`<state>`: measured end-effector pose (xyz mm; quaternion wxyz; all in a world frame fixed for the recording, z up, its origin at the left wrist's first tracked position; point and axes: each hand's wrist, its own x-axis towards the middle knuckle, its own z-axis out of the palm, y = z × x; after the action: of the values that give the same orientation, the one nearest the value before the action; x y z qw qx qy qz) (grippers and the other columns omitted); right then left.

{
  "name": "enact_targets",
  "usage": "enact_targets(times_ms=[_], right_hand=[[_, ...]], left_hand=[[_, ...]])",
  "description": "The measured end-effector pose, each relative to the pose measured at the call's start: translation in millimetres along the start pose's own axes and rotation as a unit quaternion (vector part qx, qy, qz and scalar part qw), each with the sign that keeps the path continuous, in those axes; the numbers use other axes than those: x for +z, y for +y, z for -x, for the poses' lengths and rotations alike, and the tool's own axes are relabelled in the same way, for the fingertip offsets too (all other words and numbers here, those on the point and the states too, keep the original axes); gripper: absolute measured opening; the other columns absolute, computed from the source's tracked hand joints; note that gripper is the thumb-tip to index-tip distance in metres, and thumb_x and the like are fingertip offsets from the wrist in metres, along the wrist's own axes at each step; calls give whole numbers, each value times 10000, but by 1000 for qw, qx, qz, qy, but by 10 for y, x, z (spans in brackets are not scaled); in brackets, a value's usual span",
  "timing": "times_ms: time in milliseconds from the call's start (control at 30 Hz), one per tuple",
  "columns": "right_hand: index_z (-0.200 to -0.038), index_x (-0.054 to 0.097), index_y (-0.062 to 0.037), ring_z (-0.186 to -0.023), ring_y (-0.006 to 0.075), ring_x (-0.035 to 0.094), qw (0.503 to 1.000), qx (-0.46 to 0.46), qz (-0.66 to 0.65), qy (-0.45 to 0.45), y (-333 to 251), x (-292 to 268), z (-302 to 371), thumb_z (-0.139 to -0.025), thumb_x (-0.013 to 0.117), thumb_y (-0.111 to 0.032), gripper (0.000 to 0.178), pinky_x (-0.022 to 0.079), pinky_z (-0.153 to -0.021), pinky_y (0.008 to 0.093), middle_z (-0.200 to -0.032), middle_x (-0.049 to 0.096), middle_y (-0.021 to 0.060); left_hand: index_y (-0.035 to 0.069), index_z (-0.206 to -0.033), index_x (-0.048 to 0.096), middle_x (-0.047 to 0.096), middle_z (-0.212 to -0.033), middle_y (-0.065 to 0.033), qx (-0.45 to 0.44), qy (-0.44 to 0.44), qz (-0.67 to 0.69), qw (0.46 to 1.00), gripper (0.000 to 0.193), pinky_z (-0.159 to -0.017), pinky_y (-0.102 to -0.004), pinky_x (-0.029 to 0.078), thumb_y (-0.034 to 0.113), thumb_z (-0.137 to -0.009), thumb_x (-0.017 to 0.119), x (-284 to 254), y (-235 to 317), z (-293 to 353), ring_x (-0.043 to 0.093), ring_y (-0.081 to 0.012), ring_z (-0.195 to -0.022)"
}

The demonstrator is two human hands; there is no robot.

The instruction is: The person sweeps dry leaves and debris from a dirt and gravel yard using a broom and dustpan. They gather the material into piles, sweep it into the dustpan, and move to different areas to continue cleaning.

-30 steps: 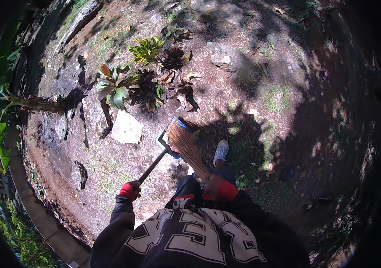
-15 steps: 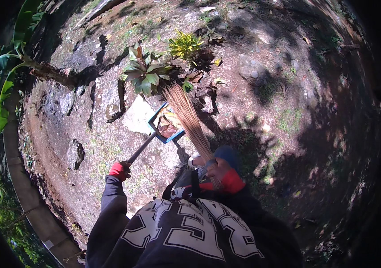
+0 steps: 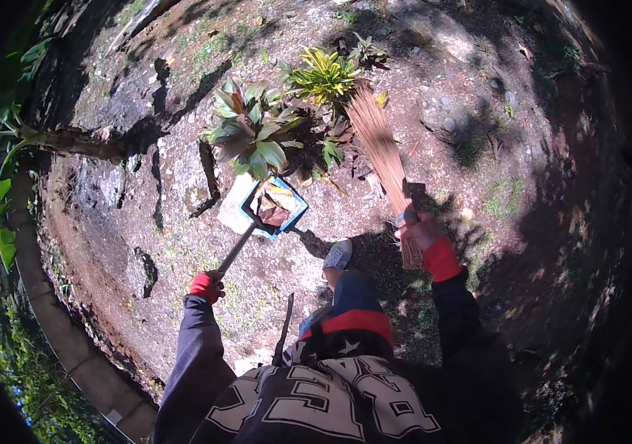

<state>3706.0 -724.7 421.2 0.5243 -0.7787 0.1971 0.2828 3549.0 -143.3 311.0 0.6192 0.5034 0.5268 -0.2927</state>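
Note:
My left hand [image 3: 211, 283] is wrapped round the dark handle of a blue-rimmed dustpan [image 3: 299, 205]. Dry brown and yellow leaves [image 3: 274, 207] lie inside the pan, which rests on the ground by a pale flat slab [image 3: 233, 210]. In my right hand [image 3: 423, 231] is a stick broom [image 3: 379, 140], gripped at its bound end. Its bristles point away from me and reach the ground just right of a yellow-green bush [image 3: 325, 76]. Red cuffs cover both wrists.
A broad-leaved plant [image 3: 253, 129] grows just beyond the dustpan. Rocks [image 3: 140, 272] stick out of the uneven dirt on the left. A banana stem [image 3: 71, 140] stands farther left, near a curved low wall [image 3: 57, 333]. My shoe [image 3: 338, 254] is on the ground between the hands.
My right hand has swung the broom right and forward, away from the dustpan to beside the yellow-green bush. The left hand keeps the dustpan low. One shoe now shows stepped forward.

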Motion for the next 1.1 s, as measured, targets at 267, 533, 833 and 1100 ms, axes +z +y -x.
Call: enact_targets(times_ms=[267, 533, 833, 1100], right_hand=[[-768, 647, 21, -663, 295, 594, 998, 65, 12, -17, -900, 417, -1516, -604, 652, -75, 190, 452, -579, 412, -748, 615, 174], [-947, 615, 13, -819, 312, 613, 847, 180, 465, -184, -739, 2207, -1871, -703, 611, -243, 354, 490, -712, 379, -918, 621, 199], [-1117, 567, 5, -965, 369, 599, 719, 77, 648, -240, -877, 3496, -843, -732, 616, -330, 512, 494, -779, 457, -1015, 598, 247], [-1235, 298, 86, -952, 362, 600, 947, 259, 192, 5, -1480, 3838, 90, -666, 689, -283, 782, 493, -820, 431, -985, 589, 280]], left_hand=[[36, -906, 560, 443, -623, -72, 12, 18, -100, 995, 171, -429, -397, 431, 171, -802, 573, 18, 578, -338, 448, -212, -500], [61, -1054, 587, 512, -791, -91, 169, -104, -403, 893, 244, -535, -388, 517, 8, -828, 510, -233, 1142, -728, 520, -218, -633], [81, -923, 660, 618, -744, -77, 5, -117, -377, 919, 226, -617, -354, 503, 208, -736, 652, -496, 1884, -1008, 622, -216, -728], [111, -849, 678, 646, -832, -136, 427, -263, -642, 581, 192, -703, -394, 501, 211, -698, 617, -437, 2280, -748, 622, -314, -801]])
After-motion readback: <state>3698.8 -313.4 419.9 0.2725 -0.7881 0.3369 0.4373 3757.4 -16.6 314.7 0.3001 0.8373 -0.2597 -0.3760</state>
